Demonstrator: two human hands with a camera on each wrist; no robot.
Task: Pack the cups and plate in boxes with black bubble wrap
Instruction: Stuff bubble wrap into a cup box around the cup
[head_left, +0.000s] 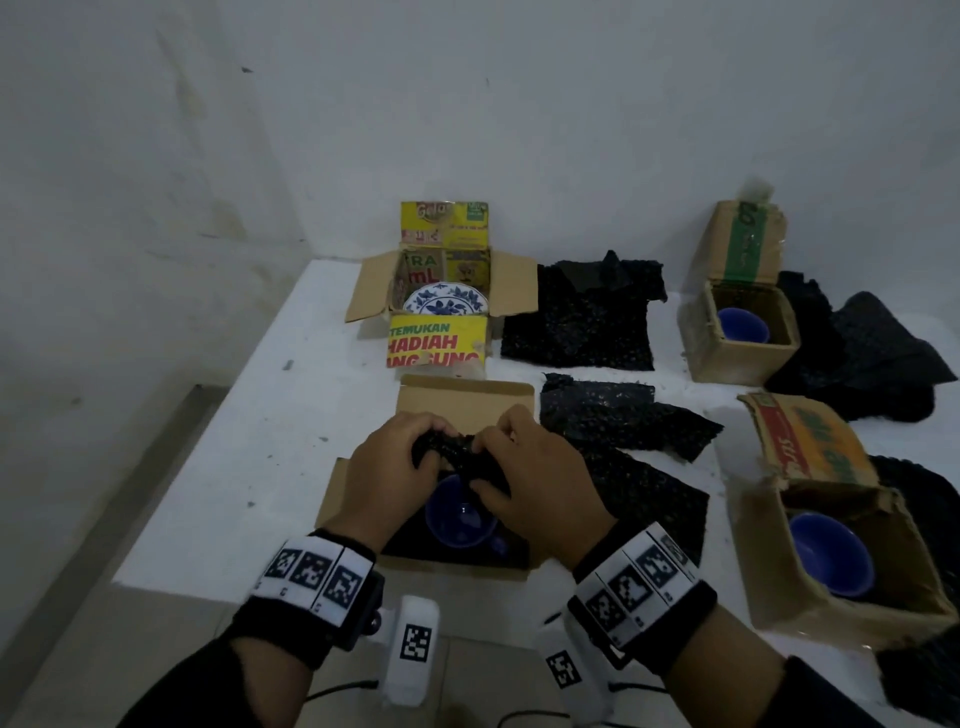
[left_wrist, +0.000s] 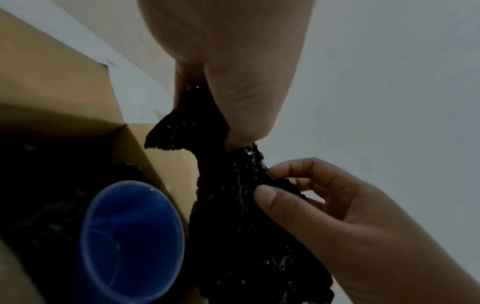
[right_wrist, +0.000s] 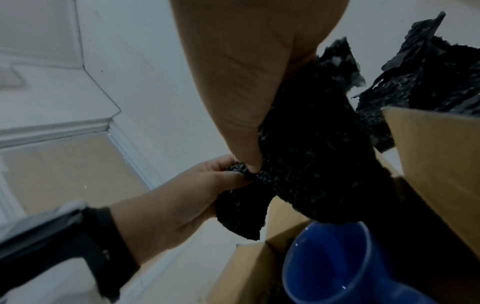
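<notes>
A blue cup (head_left: 460, 519) stands upright in the near cardboard box (head_left: 467, 402), on black bubble wrap lining the bottom. Above the cup, my left hand (head_left: 400, 460) and right hand (head_left: 511, 467) both pinch a crumpled piece of black bubble wrap (head_left: 457, 452). The left wrist view shows the wrap (left_wrist: 233, 205) hanging beside the cup (left_wrist: 130, 236), my left thumb and fingers gripping its top. In the right wrist view the wrap (right_wrist: 311, 154) bunches over the cup (right_wrist: 332, 263). A blue-and-white plate (head_left: 447, 301) lies in the yellow-printed box (head_left: 441, 338).
Two more boxes on the right each hold a blue cup (head_left: 743, 325) (head_left: 831, 553). Loose black bubble wrap sheets (head_left: 587, 317) (head_left: 623, 421) lie between the boxes. The white table (head_left: 249, 441) ends at its left and near edges; a wall stands behind.
</notes>
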